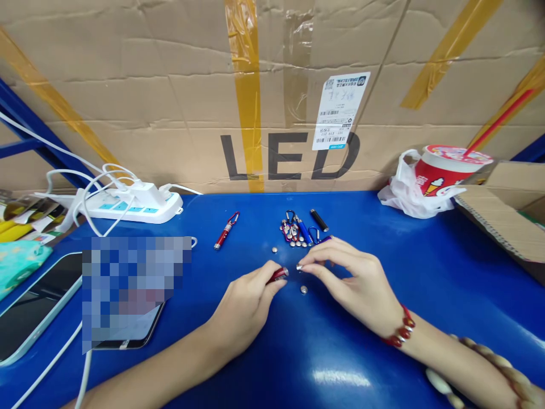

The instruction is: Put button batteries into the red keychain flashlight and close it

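One red tube [278, 275] is gripped by the left hand [244, 307], its long axis turned right, toward a small silvery piece [298, 267] pinched by the right hand [361, 284], near but apart.

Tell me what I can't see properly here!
All in the head view:
Red tube: partly hidden by the left hand.
Silver piece in the right hand: too small, partly covered by fingertips.
Pale-edged phone: cut off by the left edge.
Other phone: mostly behind blurry squares.
Label: small writing too tiny to read.
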Action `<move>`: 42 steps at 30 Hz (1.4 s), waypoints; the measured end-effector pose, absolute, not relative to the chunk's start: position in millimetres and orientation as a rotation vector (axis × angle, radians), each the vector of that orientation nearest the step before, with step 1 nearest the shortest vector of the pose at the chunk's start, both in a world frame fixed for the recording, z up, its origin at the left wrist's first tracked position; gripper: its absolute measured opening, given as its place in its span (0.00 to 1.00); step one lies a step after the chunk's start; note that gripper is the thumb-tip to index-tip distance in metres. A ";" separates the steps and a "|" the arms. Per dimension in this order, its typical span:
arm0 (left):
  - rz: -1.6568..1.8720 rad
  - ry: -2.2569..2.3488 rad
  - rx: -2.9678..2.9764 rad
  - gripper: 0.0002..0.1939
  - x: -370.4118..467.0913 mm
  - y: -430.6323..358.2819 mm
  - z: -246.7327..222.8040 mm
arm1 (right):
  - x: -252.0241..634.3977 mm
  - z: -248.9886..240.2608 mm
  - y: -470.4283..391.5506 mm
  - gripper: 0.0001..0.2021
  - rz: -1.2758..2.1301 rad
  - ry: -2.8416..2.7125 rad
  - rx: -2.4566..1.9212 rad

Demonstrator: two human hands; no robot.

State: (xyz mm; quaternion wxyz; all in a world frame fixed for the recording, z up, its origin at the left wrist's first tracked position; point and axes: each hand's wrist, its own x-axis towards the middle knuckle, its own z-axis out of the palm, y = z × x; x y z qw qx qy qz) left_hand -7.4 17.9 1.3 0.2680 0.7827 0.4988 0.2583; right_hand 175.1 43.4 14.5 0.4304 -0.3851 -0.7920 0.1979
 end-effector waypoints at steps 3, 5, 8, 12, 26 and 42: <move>0.759 1.355 1.988 0.08 -8.6 18.7 2.9 | 181.3 10.3 51.2 0.04 0.415 -2.136 -0.926; 0.786 1.343 1.972 0.07 -9.5 18.4 4.3 | 184.1 6.5 55.2 0.06 0.406 -2.301 -0.889; 0.836 1.301 1.987 0.07 -10.2 17.9 6.4 | 185.6 4.8 57.0 0.07 0.314 -2.400 -0.878; 0.930 1.238 2.022 0.08 -9.7 18.3 7.8 | 185.1 9.8 54.9 0.11 0.203 -2.434 -0.854; 1.030 1.258 1.844 0.07 -9.4 15.5 6.4 | 183.0 6.4 56.7 0.08 0.632 -2.461 -1.064; 0.990 1.313 1.627 0.07 -7.0 18.3 7.1 | 180.9 7.3 51.1 0.06 0.744 -2.446 -1.039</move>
